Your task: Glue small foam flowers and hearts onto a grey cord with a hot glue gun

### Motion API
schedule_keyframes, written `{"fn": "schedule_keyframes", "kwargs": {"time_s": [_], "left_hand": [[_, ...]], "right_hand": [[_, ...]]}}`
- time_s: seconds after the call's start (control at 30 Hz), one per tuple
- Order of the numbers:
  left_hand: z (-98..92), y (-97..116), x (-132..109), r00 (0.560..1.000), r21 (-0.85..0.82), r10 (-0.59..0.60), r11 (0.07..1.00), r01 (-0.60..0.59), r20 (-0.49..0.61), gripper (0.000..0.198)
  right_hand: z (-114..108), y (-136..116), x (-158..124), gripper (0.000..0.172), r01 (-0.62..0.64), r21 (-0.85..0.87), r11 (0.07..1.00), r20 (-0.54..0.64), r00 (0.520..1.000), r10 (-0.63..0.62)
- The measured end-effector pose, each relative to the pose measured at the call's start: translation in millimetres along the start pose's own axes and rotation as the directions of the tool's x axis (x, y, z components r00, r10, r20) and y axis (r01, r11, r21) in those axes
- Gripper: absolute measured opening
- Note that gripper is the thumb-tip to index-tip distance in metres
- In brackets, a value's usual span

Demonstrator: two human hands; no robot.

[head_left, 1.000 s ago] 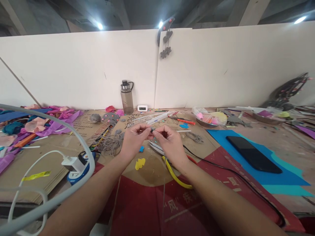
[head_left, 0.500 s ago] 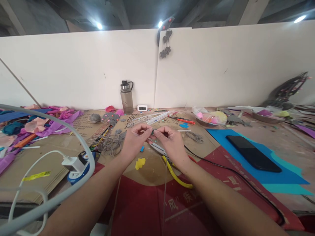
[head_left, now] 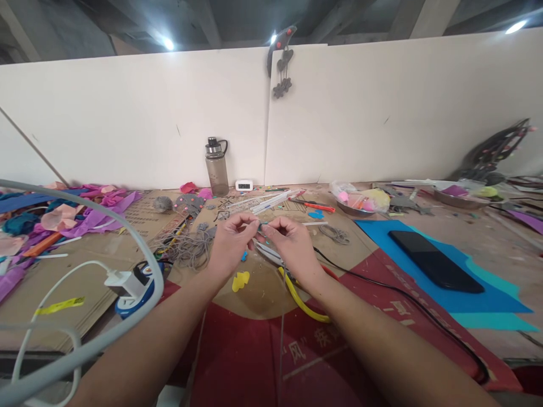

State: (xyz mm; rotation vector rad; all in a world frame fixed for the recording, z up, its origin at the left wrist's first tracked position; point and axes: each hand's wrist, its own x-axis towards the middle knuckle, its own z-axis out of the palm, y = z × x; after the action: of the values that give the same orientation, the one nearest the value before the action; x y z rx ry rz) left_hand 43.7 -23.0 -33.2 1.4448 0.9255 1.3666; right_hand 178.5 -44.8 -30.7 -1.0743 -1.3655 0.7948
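What worries me most from here is the small piece (head_left: 260, 226) slipping. It is pinched from both sides, the left hand (head_left: 231, 240) gripping it at thumb and forefinger and the right hand (head_left: 292, 243) doing the same, with the other fingers of each curled in. So little of it shows between the fingertips that I judge any slack in either pinch, or a pull harder on one side, would let it drop or spring away. It hangs above the tabletop (head_left: 258, 294), near the middle of the view, and the ground beneath it is busy. The pliers (head_left: 297, 294) with yellow handles lie at five o'clock under the right wrist, and a yellow cut-out (head_left: 241, 281) sits at seven o'clock. A tangle of grey cord (head_left: 190, 249) lies at nine o'clock, just beside the left hand. A scrap that size falling into the cord would, I think, be hard to find. The black cable (head_left: 382, 291) running off at four o'clock passes close under the right forearm, and a wide elbow movement could drag it. The phone (head_left: 435, 261) at three o'clock is well apart and looks safe. As for the piece itself, I see only a tiny bit, teal with something darker, thin and short; its shape and material are too small to tell.
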Motion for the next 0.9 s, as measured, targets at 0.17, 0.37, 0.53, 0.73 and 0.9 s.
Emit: {"fn": "schedule_keyframes", "kwargs": {"time_s": [0.17,0.37,0.53,0.73,0.9], "left_hand": [[0.1,-0.4,-1.0,1.000,0.016,-0.004,1.000,0.003,0.025,0.019],[1.6,-3.2,-0.3,0.999,-0.048,-0.021,0.999,0.023,0.044,0.020],[2.0,-2.6,-0.4,0.994,-0.141,-0.091,0.985,0.100,0.068,0.021],[4.4,3.6,-2.7,0.974,-0.196,-0.213,0.954,0.225,0.078,0.021],[0.8,5.1,-0.5,0.962,-0.206,-0.224,0.945,0.253,0.154,0.024]], "right_hand": [[0.1,1.9,0.4,0.025,0.002,0.006,1.000,-0.009,1.000,-0.002],[2.0,6.7,2.3,0.025,-0.062,0.141,0.988,0.005,0.998,0.062],[2.9,6.6,3.2,0.030,-0.198,0.356,0.913,0.049,0.980,0.193],[0.9,5.0,3.4,0.022,-0.235,0.322,0.917,0.059,0.972,0.228],[-3.1,6.4,4.3,0.021,-0.276,0.305,0.911,0.042,0.960,0.277]]}}
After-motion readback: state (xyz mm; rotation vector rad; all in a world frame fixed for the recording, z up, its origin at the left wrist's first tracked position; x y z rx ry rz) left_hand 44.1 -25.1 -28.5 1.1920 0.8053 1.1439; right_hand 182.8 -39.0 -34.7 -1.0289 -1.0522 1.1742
